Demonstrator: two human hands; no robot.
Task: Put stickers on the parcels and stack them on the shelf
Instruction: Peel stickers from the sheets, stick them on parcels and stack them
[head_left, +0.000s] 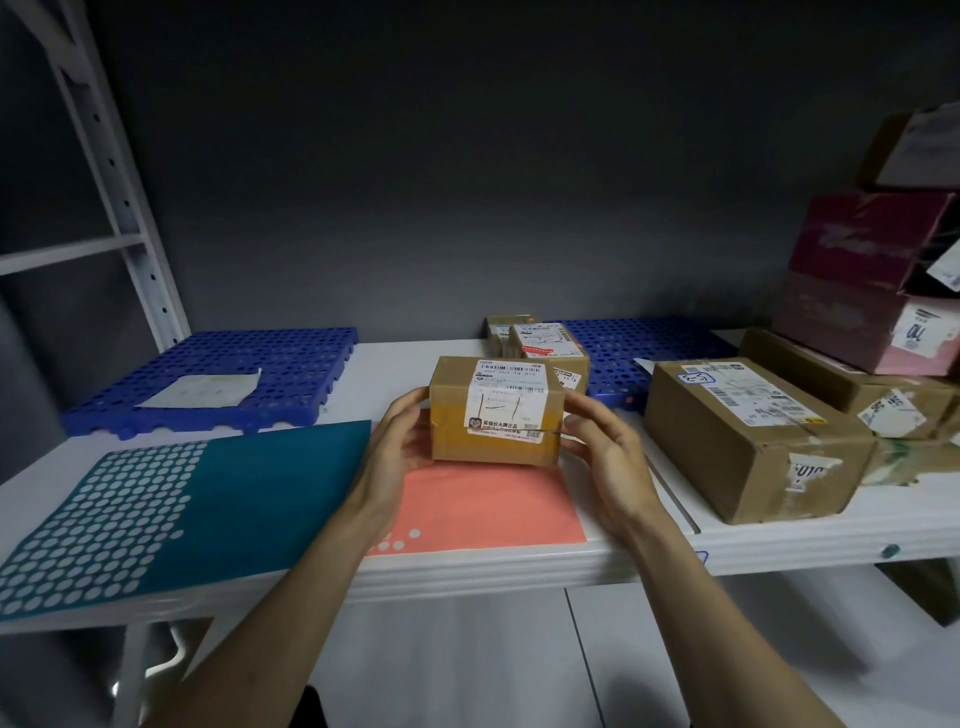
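Two blue mats (228, 379), two sticker sheets (156, 514). My left hand (402, 449) and right hand (605, 449) clasp one small box (496, 415) from both sides, fingers curled round it.

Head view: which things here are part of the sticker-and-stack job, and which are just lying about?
Job:
small parcel, held by left hand and right hand
teal sticker sheet
pink sticker sheet
large parcel
shelf

Lying about:
blue perforated mats
loose paper
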